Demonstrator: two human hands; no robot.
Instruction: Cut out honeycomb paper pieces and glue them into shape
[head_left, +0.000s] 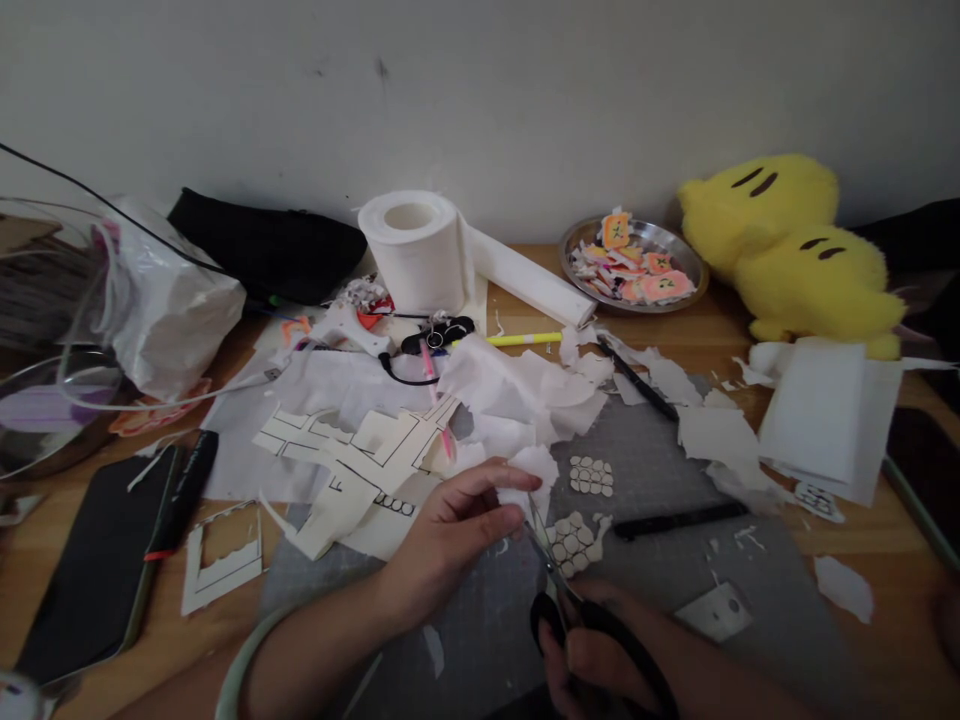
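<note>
One pair of black-handled scissors (552, 568) fills my right grip (604, 660), long axis slanting forward-left. Near the scissors' tips, my left grip (450, 522) is narrow beside a torn white paper scrap (546, 468); whether it pinches anything, I can't tell.

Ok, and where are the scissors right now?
In the head view, the scissors are low, just right of centre, held in the right hand over the grey mat, near the left hand.

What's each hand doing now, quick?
Left hand: thumb and finger close together by white paper; can't tell if gripping.
Right hand: holding black-handled scissors.
</note>
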